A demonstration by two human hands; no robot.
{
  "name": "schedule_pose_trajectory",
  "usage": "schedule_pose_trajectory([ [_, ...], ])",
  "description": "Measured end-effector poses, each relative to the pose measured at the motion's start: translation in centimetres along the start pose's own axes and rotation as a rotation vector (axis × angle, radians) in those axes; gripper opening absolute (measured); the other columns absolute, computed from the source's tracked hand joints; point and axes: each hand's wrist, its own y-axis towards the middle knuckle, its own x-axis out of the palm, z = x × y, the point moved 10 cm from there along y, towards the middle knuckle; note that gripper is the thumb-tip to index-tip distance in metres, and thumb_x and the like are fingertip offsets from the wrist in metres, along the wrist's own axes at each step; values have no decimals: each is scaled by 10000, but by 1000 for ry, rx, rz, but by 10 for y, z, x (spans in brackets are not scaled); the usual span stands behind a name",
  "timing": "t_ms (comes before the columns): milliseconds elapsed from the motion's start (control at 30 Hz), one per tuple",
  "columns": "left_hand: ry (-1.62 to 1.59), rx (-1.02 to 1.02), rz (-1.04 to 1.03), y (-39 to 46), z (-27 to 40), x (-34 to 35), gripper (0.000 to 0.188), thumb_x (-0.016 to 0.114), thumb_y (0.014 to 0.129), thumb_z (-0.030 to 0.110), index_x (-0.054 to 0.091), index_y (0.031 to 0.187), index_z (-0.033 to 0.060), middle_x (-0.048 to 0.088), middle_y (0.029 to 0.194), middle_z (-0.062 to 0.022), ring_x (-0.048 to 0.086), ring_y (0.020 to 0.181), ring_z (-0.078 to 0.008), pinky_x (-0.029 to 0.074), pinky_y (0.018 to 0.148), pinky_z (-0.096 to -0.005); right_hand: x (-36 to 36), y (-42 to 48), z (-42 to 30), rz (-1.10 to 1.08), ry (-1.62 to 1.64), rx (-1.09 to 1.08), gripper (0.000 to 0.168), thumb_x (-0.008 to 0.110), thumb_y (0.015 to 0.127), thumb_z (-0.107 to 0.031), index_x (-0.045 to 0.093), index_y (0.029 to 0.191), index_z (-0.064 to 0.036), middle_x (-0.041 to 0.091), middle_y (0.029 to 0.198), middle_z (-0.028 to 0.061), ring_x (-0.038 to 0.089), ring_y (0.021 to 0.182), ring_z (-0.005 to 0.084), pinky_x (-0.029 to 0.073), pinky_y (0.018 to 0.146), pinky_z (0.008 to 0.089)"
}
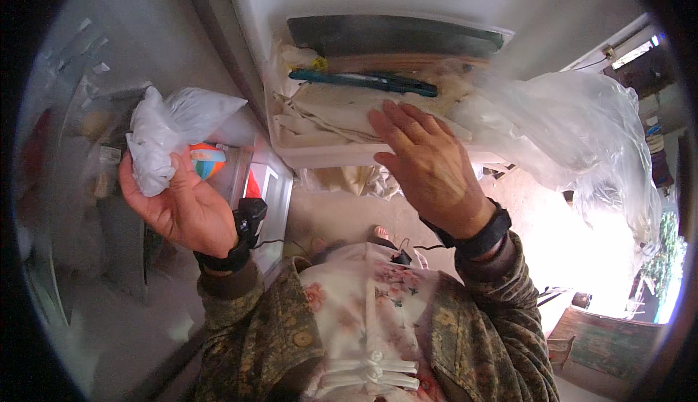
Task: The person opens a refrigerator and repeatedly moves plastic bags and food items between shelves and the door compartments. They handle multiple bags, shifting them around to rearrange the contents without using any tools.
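Note:
My left hand grips a bunched white plastic bag between thumb and fingers, its loose end fanning to the upper right. My right hand, fingers spread and empty, hovers over the near edge of a white plastic tub. Folded cream cloth lies in the tub, with a dark teal long object across it. Behind these stands a dark green panel-like object. Whether my right hand touches the cloth, I cannot tell.
Large clear plastic sheeting hangs at the tub's right. On the left, a shelf or cabinet holds a colourful packet. More bunched cloth shows below the tub. A greenish worn board stands at lower right.

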Motion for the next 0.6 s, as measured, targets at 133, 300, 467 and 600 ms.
schedule_pose_trajectory([
  [133,62,-74,-42,-1,-9,1,456,527,782,14,359,1206,14,413,1234,-192,421,1132,-316,350,944,-444,-3,1,3,38,85,-24,361,576,794,-170,519,1119,-24,520,1131,167,486,1047,322,399,877,381],
  [300,23,2,-264,9,7,12,439,548,721,142,431,1114,-16,483,1123,-209,484,1026,-314,386,888,-426,-16,8,44,63,425,276,219,576,782,-190,580,945,-43,587,934,163,554,872,336,453,727,397],
  [467,272,-139,-882,-25,15,72,216,500,617,106,533,808,9,559,958,-177,524,928,-267,389,835,-367,2,24,41,-186,212,121,302,582,797,-221,568,1014,-12,594,921,196,574,827,338,456,714,370],
  [600,81,-277,-1105,-69,-7,95,361,433,540,-5,521,890,22,521,979,-132,506,894,-227,368,839,-304,17,29,49,-173,261,-43,242,561,787,-253,586,882,-32,589,839,184,558,788,360,449,681,422],
])
